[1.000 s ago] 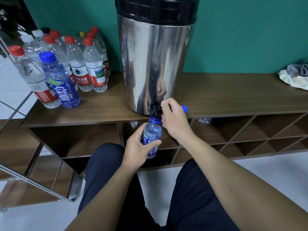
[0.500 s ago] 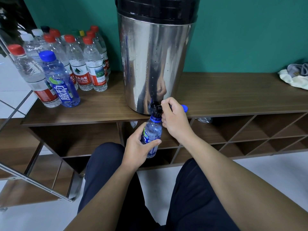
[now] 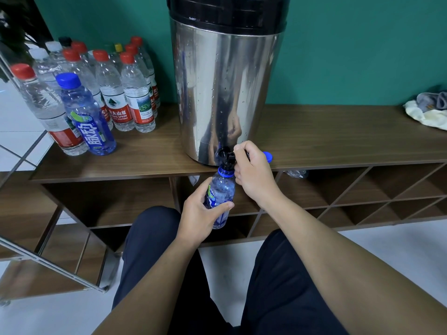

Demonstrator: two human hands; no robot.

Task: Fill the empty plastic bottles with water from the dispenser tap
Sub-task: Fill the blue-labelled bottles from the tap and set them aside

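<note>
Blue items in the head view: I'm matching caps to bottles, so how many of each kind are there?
Capped blue bottle, on the shelf: 1
Uncapped blue bottle, at the tap: 1
Loose blue cap: 1
Total: 3

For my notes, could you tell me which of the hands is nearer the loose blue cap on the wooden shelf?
Right. The right hand sits just beside the loose blue cap; the left hand is lower, gripping the blue bottle.

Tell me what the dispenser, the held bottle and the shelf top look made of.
Dispenser: polished steel, apparently; it mirrors the hands.
Bottle: clear blue-tinted plastic; see-through.
Shelf top: brown wood grain, matte; possibly laminate.
</note>
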